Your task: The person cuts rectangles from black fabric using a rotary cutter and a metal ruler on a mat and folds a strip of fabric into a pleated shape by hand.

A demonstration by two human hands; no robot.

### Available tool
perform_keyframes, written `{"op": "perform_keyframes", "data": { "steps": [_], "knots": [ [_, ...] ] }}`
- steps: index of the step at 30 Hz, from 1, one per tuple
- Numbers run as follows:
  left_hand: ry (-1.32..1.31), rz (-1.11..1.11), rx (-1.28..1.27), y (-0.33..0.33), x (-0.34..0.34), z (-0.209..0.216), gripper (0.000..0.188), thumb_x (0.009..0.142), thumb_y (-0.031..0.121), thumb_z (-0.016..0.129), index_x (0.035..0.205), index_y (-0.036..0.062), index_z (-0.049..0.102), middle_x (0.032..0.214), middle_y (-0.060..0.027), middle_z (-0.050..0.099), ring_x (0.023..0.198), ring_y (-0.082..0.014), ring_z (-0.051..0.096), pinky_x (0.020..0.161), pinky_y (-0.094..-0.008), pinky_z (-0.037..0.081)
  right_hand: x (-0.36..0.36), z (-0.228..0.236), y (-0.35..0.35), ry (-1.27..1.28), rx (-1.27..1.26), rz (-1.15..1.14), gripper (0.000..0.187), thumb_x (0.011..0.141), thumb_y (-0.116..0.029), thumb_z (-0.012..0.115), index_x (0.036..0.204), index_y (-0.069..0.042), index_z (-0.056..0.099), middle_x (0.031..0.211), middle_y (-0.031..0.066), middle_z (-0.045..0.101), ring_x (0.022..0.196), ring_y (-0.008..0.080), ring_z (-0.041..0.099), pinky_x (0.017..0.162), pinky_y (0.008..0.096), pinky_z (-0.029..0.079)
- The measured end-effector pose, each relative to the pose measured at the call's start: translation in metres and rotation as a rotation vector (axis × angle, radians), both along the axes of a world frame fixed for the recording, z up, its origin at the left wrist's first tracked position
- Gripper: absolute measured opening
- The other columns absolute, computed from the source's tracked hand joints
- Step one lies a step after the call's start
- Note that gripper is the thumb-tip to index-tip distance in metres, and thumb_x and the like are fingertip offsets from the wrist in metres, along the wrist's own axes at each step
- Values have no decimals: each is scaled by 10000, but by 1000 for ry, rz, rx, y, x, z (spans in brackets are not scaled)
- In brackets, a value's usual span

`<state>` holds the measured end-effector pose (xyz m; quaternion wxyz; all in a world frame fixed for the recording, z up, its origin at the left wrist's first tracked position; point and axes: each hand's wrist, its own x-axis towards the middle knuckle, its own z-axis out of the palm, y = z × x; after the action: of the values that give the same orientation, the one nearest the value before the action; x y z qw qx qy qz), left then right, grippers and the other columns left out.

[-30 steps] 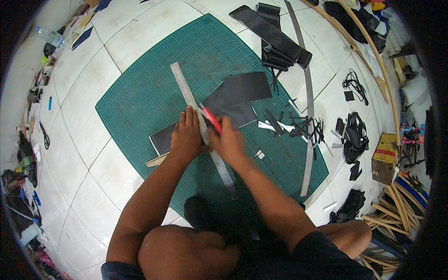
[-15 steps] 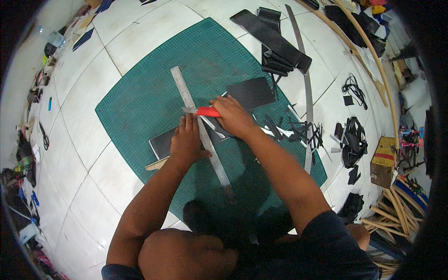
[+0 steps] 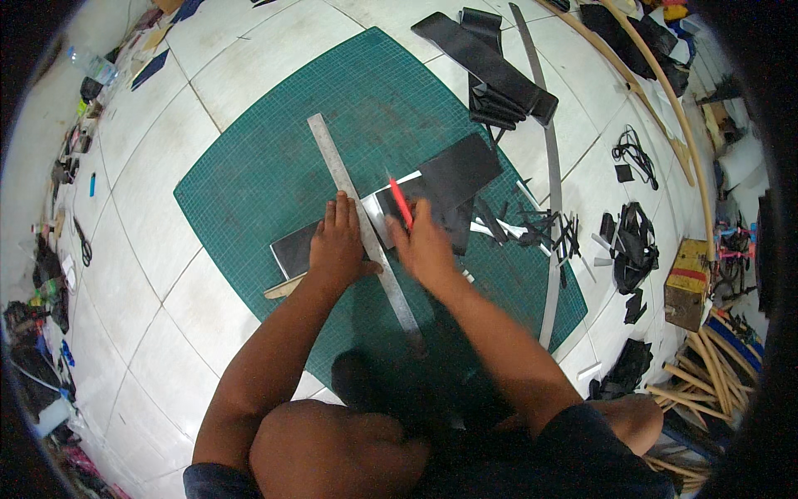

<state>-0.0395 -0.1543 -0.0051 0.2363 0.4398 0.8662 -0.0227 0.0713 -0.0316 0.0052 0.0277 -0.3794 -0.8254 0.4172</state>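
Note:
My left hand point(image 3: 337, 241) lies flat across a long steel ruler point(image 3: 331, 158), fingers stretched together and thumb on its right side. Under the ruler and hand runs a black sheet piece point(image 3: 293, 252) with a pale edge. In my right hand point(image 3: 426, 249) is a red-handled knife point(image 3: 400, 202), raised upright just right of the ruler; its blade is blurred. A white strip point(image 3: 376, 219) shows between ruler and knife. Beyond my right hand another black sheet point(image 3: 465, 170) lies on the green cutting mat point(image 3: 266, 166). A pale wooden piece point(image 3: 284, 289) sits beside my left wrist.
Black and white offcuts point(image 3: 524, 226) litter the mat's right side. A folded black sheet point(image 3: 486, 62) and a long metal strip point(image 3: 552, 166) lie at its far right edge. Further right are a black cord point(image 3: 633, 158), a yellow box point(image 3: 687, 283) and cane sticks point(image 3: 698, 374). Scissors point(image 3: 82, 241) lie far left.
My right hand has drawn back toward me from the ruler's far side, turning the knife from pointing left to pointing away. The white strip is now exposed. My left hand stays on the ruler.

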Motion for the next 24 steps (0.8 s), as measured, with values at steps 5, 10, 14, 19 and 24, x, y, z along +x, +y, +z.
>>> {"op": "perform_keyframes", "data": {
  "steps": [5,10,14,19,24],
  "knots": [
    [59,-33,42,-2,0,-16,1232,649,529,859,1492,-102,220,1586,-264,206,1453,-390,302,1143,-436,379,9,5,-30,-223,13,183,327,991,-304,531,1120,-13,460,874,283,678,823,480,673,728,558,526],
    [139,-55,110,-6,-1,-35,1104,723,431,820,1488,-106,233,1579,-277,217,1443,-396,321,1138,-431,386,-1,4,-36,-282,78,284,299,1010,-275,477,1107,7,451,859,271,684,797,470,679,717,544,543],
    [165,-78,103,-5,-2,-36,1027,759,392,785,1483,-107,255,1571,-282,235,1436,-405,329,1128,-433,399,-2,-8,-37,-244,92,275,283,1010,-257,469,1096,12,452,857,272,682,800,459,684,718,542,546],
    [120,-45,129,-4,-1,-31,951,804,347,733,1487,-107,250,1573,-279,236,1434,-407,333,1114,-442,413,0,-20,-41,-207,147,285,279,989,-244,487,1091,13,453,859,283,677,806,457,685,732,555,542],
    [176,-61,87,-3,-2,-32,969,796,354,750,1488,-102,247,1578,-278,219,1443,-399,318,1112,-443,414,-6,-2,-33,-246,104,322,277,942,-164,505,1137,29,473,864,266,691,807,447,699,715,546,564]
  ]
}}
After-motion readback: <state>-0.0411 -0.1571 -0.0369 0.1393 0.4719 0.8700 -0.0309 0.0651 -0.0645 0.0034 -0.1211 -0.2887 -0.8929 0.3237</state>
